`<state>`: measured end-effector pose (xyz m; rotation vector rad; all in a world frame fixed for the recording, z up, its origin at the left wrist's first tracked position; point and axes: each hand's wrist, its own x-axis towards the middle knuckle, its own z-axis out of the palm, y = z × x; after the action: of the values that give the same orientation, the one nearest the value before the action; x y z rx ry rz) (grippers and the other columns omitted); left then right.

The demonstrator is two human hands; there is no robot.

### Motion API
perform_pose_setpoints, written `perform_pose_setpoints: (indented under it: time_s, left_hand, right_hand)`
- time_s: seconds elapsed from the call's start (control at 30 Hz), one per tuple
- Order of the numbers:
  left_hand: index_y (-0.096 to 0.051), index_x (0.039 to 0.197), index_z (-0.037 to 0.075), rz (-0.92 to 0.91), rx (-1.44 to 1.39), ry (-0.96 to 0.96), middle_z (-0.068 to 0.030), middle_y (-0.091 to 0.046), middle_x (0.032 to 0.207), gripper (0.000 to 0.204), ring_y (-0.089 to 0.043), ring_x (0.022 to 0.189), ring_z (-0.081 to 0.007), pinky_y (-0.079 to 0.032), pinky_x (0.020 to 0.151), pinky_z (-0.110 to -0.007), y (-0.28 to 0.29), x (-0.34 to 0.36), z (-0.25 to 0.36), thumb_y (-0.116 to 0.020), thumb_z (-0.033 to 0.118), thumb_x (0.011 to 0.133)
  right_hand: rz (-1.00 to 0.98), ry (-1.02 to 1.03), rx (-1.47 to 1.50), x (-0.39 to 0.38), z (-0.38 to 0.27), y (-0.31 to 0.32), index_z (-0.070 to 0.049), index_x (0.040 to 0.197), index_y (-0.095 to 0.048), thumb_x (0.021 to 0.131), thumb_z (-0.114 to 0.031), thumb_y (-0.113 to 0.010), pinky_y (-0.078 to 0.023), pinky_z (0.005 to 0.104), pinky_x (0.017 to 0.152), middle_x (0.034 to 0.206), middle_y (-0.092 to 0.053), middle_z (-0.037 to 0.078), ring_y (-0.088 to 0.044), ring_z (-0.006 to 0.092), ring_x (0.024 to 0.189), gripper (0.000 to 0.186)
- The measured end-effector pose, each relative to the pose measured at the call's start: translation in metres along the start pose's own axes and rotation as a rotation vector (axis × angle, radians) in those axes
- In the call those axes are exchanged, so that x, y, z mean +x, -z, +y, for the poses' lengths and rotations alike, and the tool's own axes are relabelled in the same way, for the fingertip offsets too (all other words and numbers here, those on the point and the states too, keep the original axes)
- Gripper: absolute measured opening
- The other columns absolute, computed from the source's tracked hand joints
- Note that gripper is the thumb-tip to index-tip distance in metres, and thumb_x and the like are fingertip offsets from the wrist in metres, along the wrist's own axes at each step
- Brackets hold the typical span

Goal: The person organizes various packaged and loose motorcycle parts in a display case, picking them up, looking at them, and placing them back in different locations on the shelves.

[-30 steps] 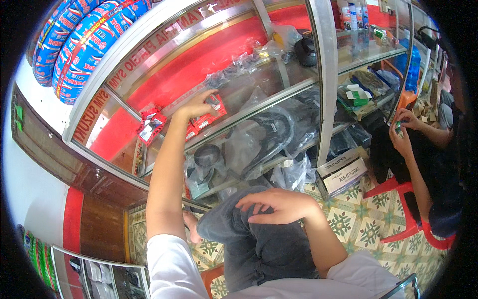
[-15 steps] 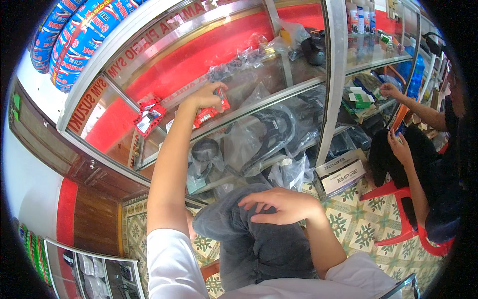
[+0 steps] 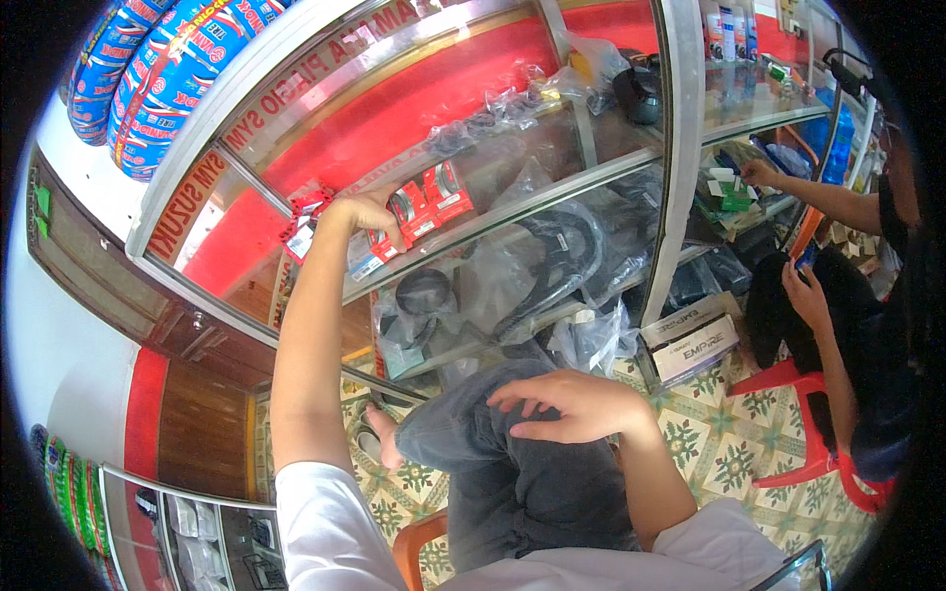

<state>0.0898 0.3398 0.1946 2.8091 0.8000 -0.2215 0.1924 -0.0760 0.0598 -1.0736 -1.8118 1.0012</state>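
Observation:
My left hand reaches into the glass display case, bent round a small red box on the shelf; part of the box and some of my fingers are hidden. Right beside it stand more small red boxes with a round dark part pictured on them. A white and blue packet lies just below the hand. On the other side of my wrist is a red and black packet. My right hand rests over my raised knee, fingers loosely apart, holding nothing.
The aluminium frame and glass shelf edge border my reach. Bagged black parts fill the lower shelf. A white carton sits on the patterned floor. To the right, a co-worker's hand is at another shelf; a red stool stands nearby.
My left hand has moved left along the shelf, uncovering the red boxes it was over. The view has shifted slightly. My right hand stays on the knee.

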Motion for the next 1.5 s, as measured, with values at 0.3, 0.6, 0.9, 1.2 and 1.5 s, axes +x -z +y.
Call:
perform_pose_setpoints:
  time_s: [0.3,0.6,0.9,1.2,1.5]
  left_hand:
    - [-0.041,0.149,0.004,-0.056,0.030,0.236,-0.0172,-0.057,0.140,0.114,-0.053,0.130,-0.0296,-0.043,0.109,-0.037,0.008,-0.007,0.053,-0.091,0.024,0.049]
    - [-0.037,0.155,0.010,-0.072,-0.054,0.160,-0.0211,-0.057,0.138,0.118,-0.053,0.129,-0.0306,-0.044,0.105,-0.038,0.002,0.009,0.034,-0.089,0.022,0.049]
    - [-0.031,0.158,0.012,-0.060,-0.196,0.200,-0.0200,-0.054,0.143,0.123,-0.048,0.135,-0.0324,-0.040,0.111,-0.040,0.005,0.002,0.051,-0.089,0.015,0.049]
    - [-0.029,0.157,0.009,-0.112,-0.016,0.159,-0.0230,-0.043,0.153,0.124,-0.041,0.143,-0.0340,-0.038,0.116,-0.042,0.006,0.011,0.033,-0.089,0.008,0.049]
    - [-0.032,0.155,0.005,-0.011,0.011,0.177,-0.0216,-0.051,0.146,0.119,-0.052,0.133,-0.0323,-0.046,0.108,-0.039,0.007,0.000,0.036,-0.087,0.010,0.051]
  right_hand:
    - [0.011,-0.005,-0.041,-0.002,0.001,0.002,-0.007,0.136,-0.056,0.095,-0.025,-0.069,-0.058,0.0361,0.082,0.119,-0.070,0.012,-0.072,0.0260,0.095,0.047]
    - [0.034,-0.015,-0.006,-0.004,0.003,0.001,-0.005,0.132,-0.057,0.094,-0.025,-0.068,-0.058,0.0368,0.080,0.108,-0.071,0.015,-0.072,0.0267,0.092,0.044]
    - [0.033,-0.010,-0.027,-0.002,0.003,0.000,-0.005,0.133,-0.057,0.094,-0.024,-0.068,-0.058,0.0374,0.081,0.107,-0.071,0.014,-0.072,0.0266,0.093,0.045]
    - [0.073,0.007,-0.003,-0.006,0.003,0.002,-0.004,0.132,-0.057,0.094,-0.026,-0.069,-0.058,0.0380,0.081,0.111,-0.071,0.016,-0.072,0.0286,0.095,0.045]
    - [0.038,-0.024,-0.035,-0.002,-0.001,0.001,-0.005,0.132,-0.057,0.094,-0.025,-0.068,-0.058,0.0383,0.080,0.108,-0.072,0.015,-0.072,0.0301,0.093,0.044]
